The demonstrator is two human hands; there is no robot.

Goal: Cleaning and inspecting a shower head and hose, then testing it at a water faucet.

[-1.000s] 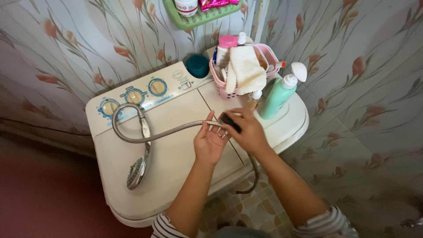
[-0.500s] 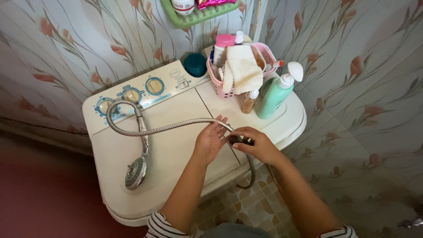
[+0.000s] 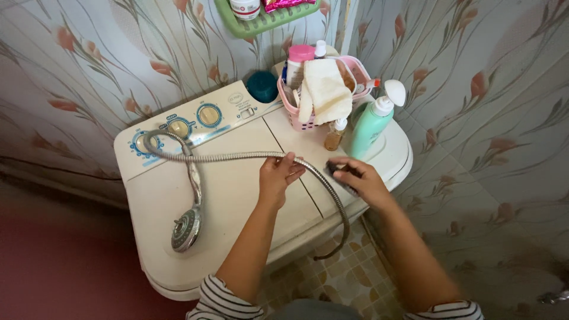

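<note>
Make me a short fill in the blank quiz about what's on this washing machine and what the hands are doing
1. The left hand grips the metal shower ____.
2. The shower head lies on the ____ machine's lid.
3. The pump bottle is ____ in colour.
4. A cream cloth hangs over the ____ basket.

Missing words: hose; washing; green; pink

one washing machine (image 3: 237,195), three dials (image 3: 178,128), one shower head (image 3: 185,228), one pink basket (image 3: 308,118), one green pump bottle (image 3: 370,127)

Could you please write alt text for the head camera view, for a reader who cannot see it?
A left hand grips a metal shower hose over a cream washing machine, while the right hand holds a small dark object against it. The shower head lies on the lid.
</note>
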